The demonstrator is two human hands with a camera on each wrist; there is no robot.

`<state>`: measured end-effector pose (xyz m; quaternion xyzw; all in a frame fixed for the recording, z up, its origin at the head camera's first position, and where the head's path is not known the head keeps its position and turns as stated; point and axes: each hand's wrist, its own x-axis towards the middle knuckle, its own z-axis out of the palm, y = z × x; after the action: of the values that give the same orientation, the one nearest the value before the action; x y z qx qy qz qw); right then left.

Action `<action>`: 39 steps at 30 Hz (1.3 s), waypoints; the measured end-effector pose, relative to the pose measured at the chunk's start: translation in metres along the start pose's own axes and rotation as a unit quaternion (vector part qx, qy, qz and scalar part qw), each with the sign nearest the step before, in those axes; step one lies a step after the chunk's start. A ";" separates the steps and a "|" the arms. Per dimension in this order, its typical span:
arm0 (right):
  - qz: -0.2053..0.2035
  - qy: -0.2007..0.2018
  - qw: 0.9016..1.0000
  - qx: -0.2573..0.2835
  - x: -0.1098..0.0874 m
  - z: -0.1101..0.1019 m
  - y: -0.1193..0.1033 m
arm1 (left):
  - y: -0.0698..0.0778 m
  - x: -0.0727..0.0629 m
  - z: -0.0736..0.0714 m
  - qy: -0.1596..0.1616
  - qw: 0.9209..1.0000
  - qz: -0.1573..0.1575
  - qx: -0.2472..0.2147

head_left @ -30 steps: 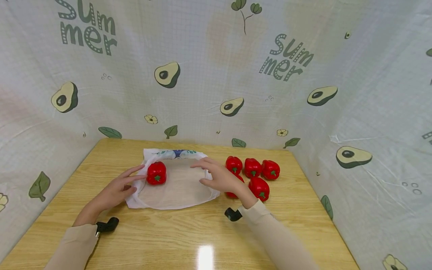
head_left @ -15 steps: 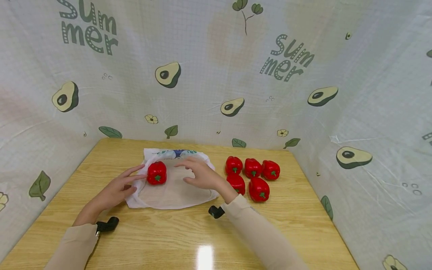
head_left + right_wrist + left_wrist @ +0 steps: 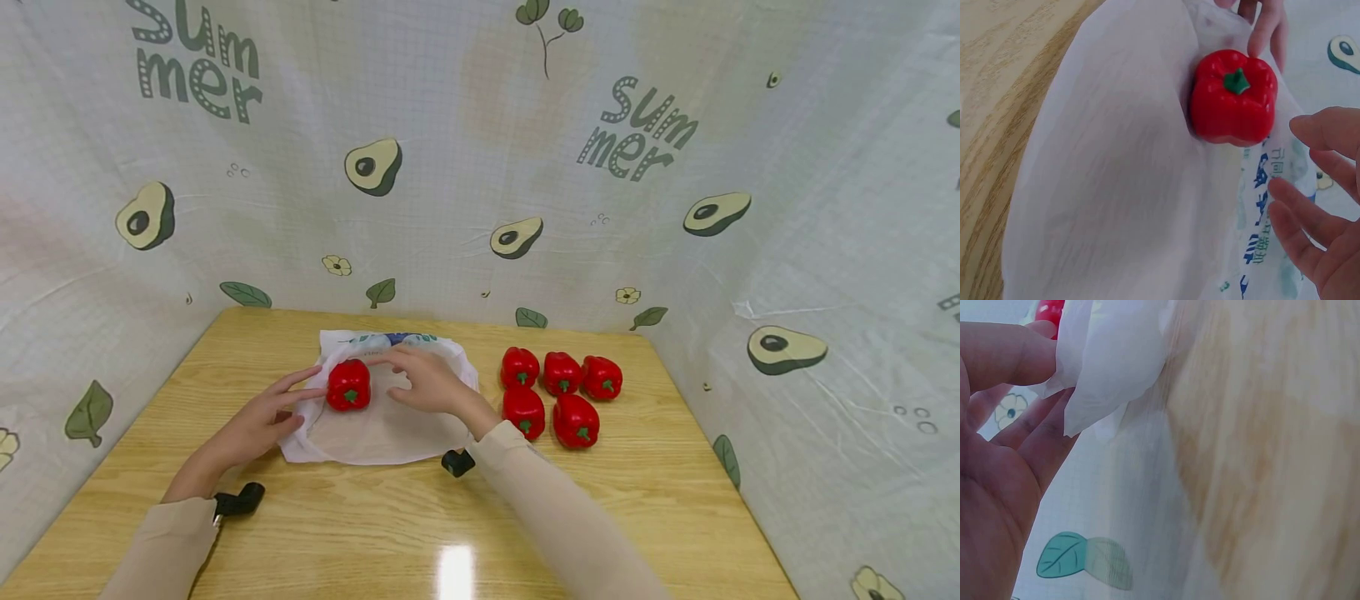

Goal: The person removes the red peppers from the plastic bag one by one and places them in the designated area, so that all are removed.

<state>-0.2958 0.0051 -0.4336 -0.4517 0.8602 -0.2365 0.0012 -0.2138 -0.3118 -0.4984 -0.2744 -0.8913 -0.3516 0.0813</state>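
A white plastic bag [image 3: 397,429] with blue and green print lies on the table with its mouth spread wide. One red bell pepper [image 3: 348,386] with a green stem sits at the bag's left side. My left hand [image 3: 258,429] holds the bag's left edge between thumb and fingers, and a fingertip reaches the pepper [image 3: 1234,100]. My right hand [image 3: 427,382] is over the bag, just right of the pepper. Its fingers are loosely bent and apart, with nothing between them; in the right wrist view the hand [image 3: 1329,219] is clear of the pepper.
Several more red bell peppers [image 3: 576,421] stand grouped on the wooden table [image 3: 360,533], right of the bag. A printed cloth [image 3: 442,283] hangs behind the table and along both sides.
My right hand has moved left across the bag, from its right edge to close beside the pepper. My left hand, the bag and the peppers look unmoved.
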 end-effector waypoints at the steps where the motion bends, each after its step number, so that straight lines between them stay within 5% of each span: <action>1: 0.003 -0.003 1.000 0.003 0.001 0.001 0.000 | 0.000 0.000 0.000 0.001 1.000 0.000 -0.001; 19: 0.008 -0.038 0.995 0.088 0.027 0.014 -0.005 | -0.003 -0.001 0.000 0.001 1.000 -0.001 -0.004; 39: 0.035 -0.044 0.997 0.057 0.041 0.032 -0.009 | -0.003 -0.001 0.000 0.007 1.000 0.013 0.008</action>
<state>-0.3062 -0.0439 -0.4497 -0.4302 0.8599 -0.2649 0.0734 -0.2148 -0.3143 -0.5004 -0.2830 -0.8897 -0.3456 0.0944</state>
